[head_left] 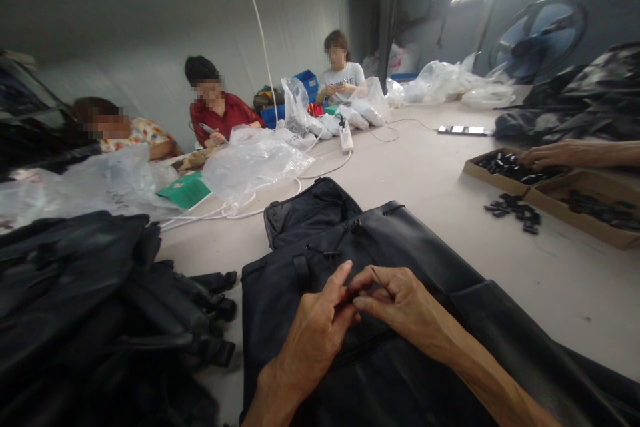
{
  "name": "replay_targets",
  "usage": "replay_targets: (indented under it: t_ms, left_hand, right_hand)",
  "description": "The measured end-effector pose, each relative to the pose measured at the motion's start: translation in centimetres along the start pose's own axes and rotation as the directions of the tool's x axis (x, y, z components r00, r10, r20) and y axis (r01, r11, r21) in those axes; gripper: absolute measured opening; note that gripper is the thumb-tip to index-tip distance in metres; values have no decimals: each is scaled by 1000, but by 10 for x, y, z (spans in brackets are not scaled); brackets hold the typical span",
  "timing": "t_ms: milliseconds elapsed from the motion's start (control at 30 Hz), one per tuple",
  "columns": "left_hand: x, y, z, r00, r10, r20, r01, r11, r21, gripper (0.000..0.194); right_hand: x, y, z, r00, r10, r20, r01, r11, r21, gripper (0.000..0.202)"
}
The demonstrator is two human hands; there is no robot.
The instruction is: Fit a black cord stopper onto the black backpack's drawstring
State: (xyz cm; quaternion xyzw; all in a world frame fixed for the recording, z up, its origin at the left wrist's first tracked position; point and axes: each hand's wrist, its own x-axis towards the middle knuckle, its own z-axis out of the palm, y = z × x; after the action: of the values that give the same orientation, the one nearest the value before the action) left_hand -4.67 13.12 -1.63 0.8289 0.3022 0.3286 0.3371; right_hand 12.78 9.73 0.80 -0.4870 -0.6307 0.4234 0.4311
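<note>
A black bag [400,247] lies in front of me, its dark flap [315,213] folded out at the far end. Cords with small black fittings [330,254] show on its upper side. Over the bag, my left hand [320,320] and my right hand [400,300] meet fingertip to fingertip. A thin black cord [383,280] runs from the pinched fingers of my right hand across its knuckles. The left thumb and fingers close in on the same spot, but what lies between them is hidden.
Black bags with buckled straps [215,307] are piled at left. At right, a person's hand [545,155] reaches into a cardboard box [493,178] of small black parts; loose pieces [515,210] lie beside it. Plastic bags [255,163], cables, a power strip [346,139] and three seated people are beyond.
</note>
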Motion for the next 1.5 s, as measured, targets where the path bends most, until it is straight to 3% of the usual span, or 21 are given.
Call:
replay_targets:
  t_ms: [100,200,267,400,700,867,1233,1400,1500]
  left_hand:
    - [-6,2,-4,990,-140,8,140,979,-148,53]
    - [-10,1,-9,954,-295,61,299,904,-307,42]
    - [-12,-2,-12,935,-337,108,352,853,-386,34]
    - [-15,-7,-17,940,-307,152,342,824,-452,27]
    - [-15,-11,-17,945,-317,82,315,812,-492,18]
    - [-15,-11,-16,946,-318,68,312,827,-467,16]
    - [-19,-11,-13,984,-180,-4,168,925,-340,16]
    - [-18,-12,-20,983,-183,-33,176,974,-145,14]
    - [-16,-15,-27,967,-231,-111,227,973,-48,14]
  right_hand:
    - [-1,0,7,1000,2,10,-2,999,-36,10]
    - [0,2,15,999,-47,6,47,992,-113,7]
    - [1,3,19,996,-85,-18,80,980,-184,5]
    - [2,5,23,989,-141,-36,129,961,-246,3]
    - [1,2,24,993,-118,-27,109,971,-211,4]
    - [-1,3,25,995,-104,-5,102,987,-122,3]
    - [0,6,32,998,-44,-36,40,992,-117,10]
    - [6,11,21,999,-6,-35,3,997,-72,6]
    - [10,19,13,995,-70,-78,58,988,-145,6]
